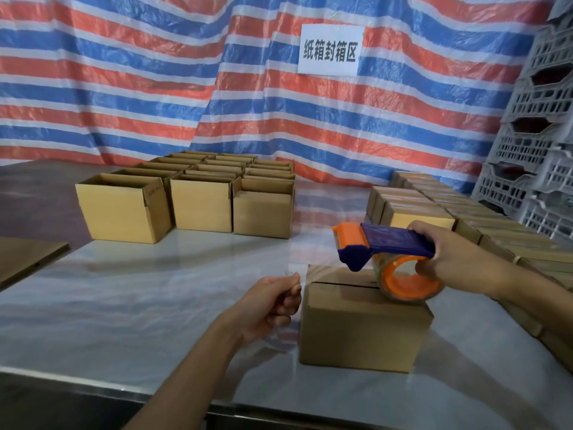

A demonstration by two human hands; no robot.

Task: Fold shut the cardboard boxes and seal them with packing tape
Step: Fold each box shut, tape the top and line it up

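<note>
A small cardboard box point(356, 330) with its flaps folded shut stands on the steel table point(155, 305) in front of me. My right hand point(449, 259) grips a blue and orange tape dispenser point(390, 252) just above the box's top, its roll touching the far right of the lid. A strip of clear tape point(313, 273) stretches from the dispenser to the left. My left hand point(273, 302) pinches the free end of that strip beside the box's upper left corner.
Several open boxes point(192, 197) stand in rows at the back left. Sealed boxes point(434, 209) are lined up along the right side. Grey plastic crates point(539, 135) are stacked at the far right. A flat cardboard sheet point(24, 256) lies at the left edge.
</note>
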